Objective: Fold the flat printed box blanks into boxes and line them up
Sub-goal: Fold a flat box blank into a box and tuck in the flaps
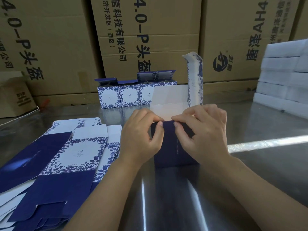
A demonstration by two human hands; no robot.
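A partly folded box blank (173, 144) stands on the metal table in front of me, its dark blue panel facing me, its white inside open behind and a floral flap (195, 80) sticking up at the right. My left hand (141, 137) and my right hand (203, 132) both pinch the top edge of the blue panel, thumbs on its near face. A stack of flat blue-and-white blanks (66, 160) lies to the left. Three folded boxes (123, 95) stand in a row at the back with their top flaps open.
Large brown cartons (150, 30) wall off the back. A small open carton (15, 97) sits at the far left. White foam blocks (283, 77) are stacked at the right. The shiny metal table (258, 147) stretches to the right.
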